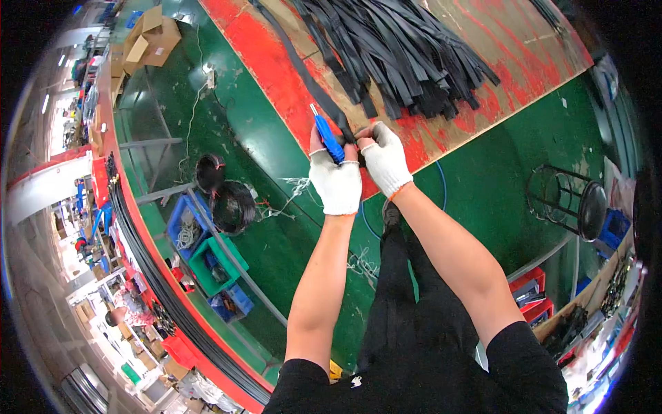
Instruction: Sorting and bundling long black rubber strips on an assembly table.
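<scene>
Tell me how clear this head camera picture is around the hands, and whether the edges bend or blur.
Head view: the left hand on the blue-handled tool and the right hand on the black strip are sharp and evenly lit, with no strong glare; the red workbench edge curves from fisheye distortion; the rim goes dark, and the far-left background is bright, small and soft.

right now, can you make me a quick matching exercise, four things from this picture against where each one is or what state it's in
Things:
1. blue-handled tool
2. pile of black strips
3. black stool
4. cardboard box

Places or states:
A. standing on the green floor to the person's right
B. gripped in the gloved left hand
C. open, far off at upper left
D. heaped on the red-painted bench

Pairs: 1-B, 2-D, 3-A, 4-C
</scene>
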### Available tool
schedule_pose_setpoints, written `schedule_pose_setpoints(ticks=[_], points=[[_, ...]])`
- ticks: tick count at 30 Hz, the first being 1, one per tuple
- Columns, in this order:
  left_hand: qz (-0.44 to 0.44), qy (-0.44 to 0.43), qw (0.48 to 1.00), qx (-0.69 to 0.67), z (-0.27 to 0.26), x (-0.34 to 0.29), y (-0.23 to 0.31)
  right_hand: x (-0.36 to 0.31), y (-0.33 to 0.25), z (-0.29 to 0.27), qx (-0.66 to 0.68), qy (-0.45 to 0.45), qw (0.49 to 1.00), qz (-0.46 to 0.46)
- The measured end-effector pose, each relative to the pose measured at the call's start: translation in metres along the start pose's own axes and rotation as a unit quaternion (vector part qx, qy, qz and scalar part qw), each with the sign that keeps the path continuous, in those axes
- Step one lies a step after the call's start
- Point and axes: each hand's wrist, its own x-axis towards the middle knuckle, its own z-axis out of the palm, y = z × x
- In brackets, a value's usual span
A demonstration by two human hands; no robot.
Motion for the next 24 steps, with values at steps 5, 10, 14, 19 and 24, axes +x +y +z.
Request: schedule_pose_setpoints(ticks=[5,10,14,19,24], points=[[0.004,0.041,0.993,0.112,-0.001,-0.004,0.021,-0.001,-0.003,-0.002,-0.014,-0.025,0.999,-0.036],[-0.047,0.006,0.996,0.080,0.007,-0.008,0.026,-0.032,-0.007,-0.024,-0.149,-0.053,0.987,0.030],[0.048,0.034,0.989,0.137,0.015,-0.019,0.023,-0.059,0.049,-0.062,-0.075,-0.024,0.997,0.005],[0.027,0.058,0.983,0.171,0.016,-0.022,0.026,-0.060,0.007,-0.041,-0.154,0.012,0.988,-0.019],[0.003,0.028,0.981,0.190,0.023,-0.027,0.024,-0.041,0.015,-0.038,-0.133,-0.006,0.988,-0.080]])
